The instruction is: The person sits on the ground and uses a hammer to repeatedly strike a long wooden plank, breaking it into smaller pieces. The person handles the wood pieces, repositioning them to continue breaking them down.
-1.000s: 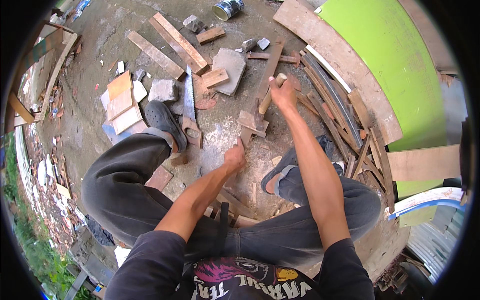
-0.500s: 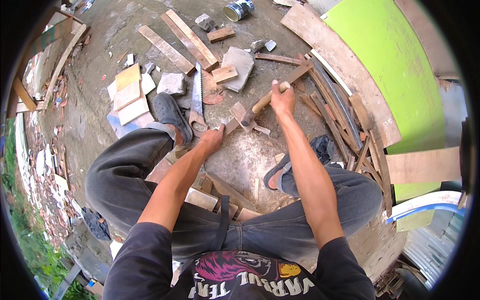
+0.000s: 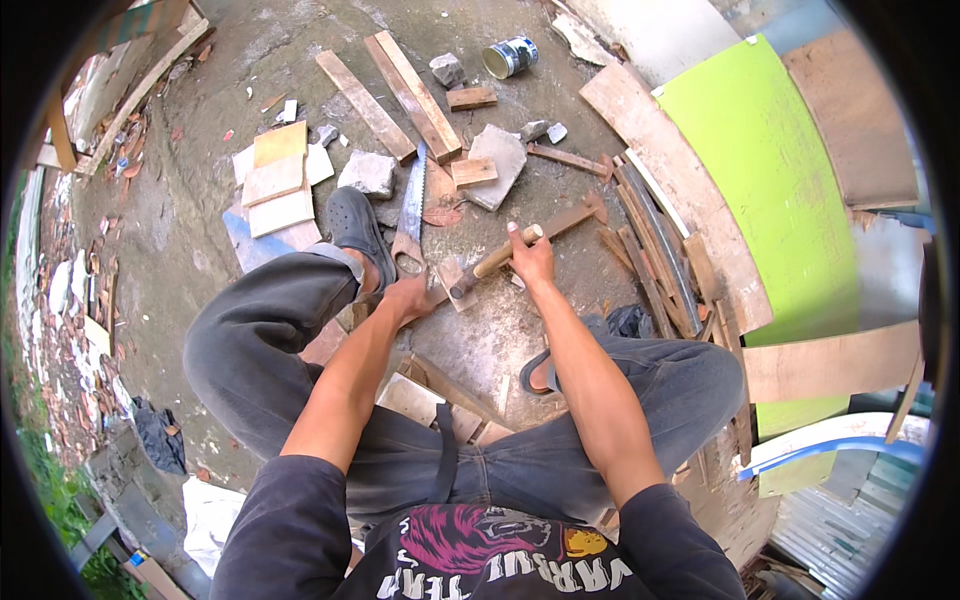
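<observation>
My right hand (image 3: 533,262) is closed around the pale wooden handle of a hammer (image 3: 495,262). The hammer's dark head points down and left, over a small wooden piece (image 3: 462,300) that crosses a long narrow wooden strip (image 3: 570,220). My left hand (image 3: 407,299) grips the near end of this strip, its fingers partly hidden. From there the strip slants away to the far right, passing behind the hammer and my right hand. A handsaw (image 3: 413,205) lies just beyond my left hand, beside my left clog (image 3: 354,232), its blade pointing away.
Two long planks (image 3: 410,95) and a grey stone slab (image 3: 505,160) with a short wood block (image 3: 474,173) lie ahead. Thin boards (image 3: 275,180) are stacked at left. A paint can (image 3: 510,58) lies far off. Wood scraps (image 3: 650,250) and a green panel (image 3: 750,150) are at right.
Both hands have come nearer to me and a little left, bringing the hammer and the wooden strip along. The strip's far end has dropped away from the scrap pile. The view has shifted slightly.
</observation>
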The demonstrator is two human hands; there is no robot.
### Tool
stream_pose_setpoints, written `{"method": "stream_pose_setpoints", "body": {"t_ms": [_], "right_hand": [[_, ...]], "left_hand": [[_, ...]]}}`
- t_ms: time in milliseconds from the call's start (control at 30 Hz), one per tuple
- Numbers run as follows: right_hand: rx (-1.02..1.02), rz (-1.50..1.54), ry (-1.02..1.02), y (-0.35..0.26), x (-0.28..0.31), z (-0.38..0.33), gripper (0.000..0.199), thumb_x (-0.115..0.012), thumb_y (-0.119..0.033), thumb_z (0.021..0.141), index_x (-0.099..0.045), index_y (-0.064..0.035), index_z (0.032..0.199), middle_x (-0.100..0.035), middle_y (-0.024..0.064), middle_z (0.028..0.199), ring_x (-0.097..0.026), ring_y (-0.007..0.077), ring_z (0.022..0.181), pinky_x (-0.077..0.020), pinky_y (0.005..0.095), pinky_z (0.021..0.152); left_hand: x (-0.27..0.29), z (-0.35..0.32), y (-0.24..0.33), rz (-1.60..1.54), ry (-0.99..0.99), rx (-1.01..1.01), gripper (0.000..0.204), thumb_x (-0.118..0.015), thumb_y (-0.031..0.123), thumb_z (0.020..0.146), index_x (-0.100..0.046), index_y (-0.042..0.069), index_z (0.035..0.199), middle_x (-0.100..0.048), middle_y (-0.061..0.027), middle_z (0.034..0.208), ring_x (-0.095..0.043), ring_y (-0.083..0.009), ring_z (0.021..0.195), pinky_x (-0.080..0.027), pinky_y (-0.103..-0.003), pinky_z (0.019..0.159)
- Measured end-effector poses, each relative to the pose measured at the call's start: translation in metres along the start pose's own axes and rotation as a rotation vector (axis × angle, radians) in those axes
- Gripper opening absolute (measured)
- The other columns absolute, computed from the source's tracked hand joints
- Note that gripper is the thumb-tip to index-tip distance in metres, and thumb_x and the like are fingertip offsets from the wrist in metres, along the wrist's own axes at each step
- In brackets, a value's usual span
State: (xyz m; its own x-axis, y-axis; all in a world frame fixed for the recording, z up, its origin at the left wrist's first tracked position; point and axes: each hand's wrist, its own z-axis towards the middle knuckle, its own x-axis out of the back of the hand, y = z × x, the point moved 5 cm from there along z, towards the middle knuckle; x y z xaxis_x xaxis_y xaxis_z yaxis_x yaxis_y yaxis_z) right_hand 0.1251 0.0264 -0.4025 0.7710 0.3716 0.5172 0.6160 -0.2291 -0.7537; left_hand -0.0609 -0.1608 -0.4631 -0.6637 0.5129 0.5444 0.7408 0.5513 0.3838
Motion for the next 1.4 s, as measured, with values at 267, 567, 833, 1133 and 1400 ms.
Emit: {"method": "stream_pose_setpoints", "body": {"t_ms": [267, 567, 833, 1133, 1400], "right_hand": [[-0.257, -0.063, -0.473, -0.050, 0.026, -0.018, 0.073, -0.064, -0.066, 0.082, -0.057, -0.0031, 0.118, -0.066, 0.0119, 0.106, -0.068, 0.0219, 0.096, -0.0562, 0.0361, 0.072], [-0.109, -0.558, -0.603, -0.109, 0.021, 0.114, 0.073, -0.049, -0.066, 0.089, -0.064, -0.0010, 0.119, -0.066, 0.0184, 0.114, -0.065, 0.0311, 0.099, -0.0504, 0.0446, 0.088], [0.619, -0.745, -0.358, -0.139, -0.135, 0.236, 0.039, -0.059, -0.031, 0.089, -0.062, -0.0024, 0.115, -0.066, 0.0254, 0.107, -0.062, 0.0416, 0.103, -0.0484, 0.0481, 0.091], [0.481, -1.009, -0.462, -0.148, -0.210, 0.268, 0.072, -0.050, -0.059, 0.092, -0.052, -0.0009, 0.133, -0.057, 0.0255, 0.130, -0.054, 0.0372, 0.123, -0.0331, 0.0556, 0.106], [0.223, -0.950, -0.786, -0.138, -0.230, 0.290, 0.092, -0.054, -0.078, 0.076, -0.058, -0.0042, 0.131, -0.053, 0.0204, 0.139, -0.046, 0.0332, 0.134, -0.0209, 0.0580, 0.112]], "left_hand": [[0.051, 0.004, 0.110, -0.273, 0.497, -0.462, 0.093, -0.075, 0.052, 0.068, -0.040, 0.010, 0.144, -0.055, -0.0253, 0.132, -0.053, -0.0420, 0.120, -0.046, -0.045, 0.098], [0.030, 0.047, 0.123, -0.620, 0.469, -0.481, 0.042, -0.069, 0.039, 0.076, -0.068, 0.007, 0.103, -0.067, -0.0211, 0.091, -0.066, -0.0377, 0.085, -0.050, -0.045, 0.076], [0.025, 0.046, 0.126, -0.759, 0.439, -0.388, 0.023, -0.078, 0.025, 0.071, -0.070, 0.007, 0.081, -0.066, -0.0150, 0.071, -0.066, -0.0308, 0.065, -0.050, -0.039, 0.060], [0.038, 0.048, 0.126, -0.788, 0.501, -0.416, 0.021, -0.080, 0.018, 0.065, -0.065, 0.005, 0.071, -0.062, -0.0149, 0.063, -0.062, -0.0328, 0.058, -0.048, -0.038, 0.053], [0.045, 0.048, 0.127, -0.814, 0.472, -0.431, 0.018, -0.078, 0.019, 0.064, -0.066, 0.008, 0.070, -0.063, -0.0141, 0.064, -0.063, -0.0339, 0.059, -0.049, -0.040, 0.054]]}}
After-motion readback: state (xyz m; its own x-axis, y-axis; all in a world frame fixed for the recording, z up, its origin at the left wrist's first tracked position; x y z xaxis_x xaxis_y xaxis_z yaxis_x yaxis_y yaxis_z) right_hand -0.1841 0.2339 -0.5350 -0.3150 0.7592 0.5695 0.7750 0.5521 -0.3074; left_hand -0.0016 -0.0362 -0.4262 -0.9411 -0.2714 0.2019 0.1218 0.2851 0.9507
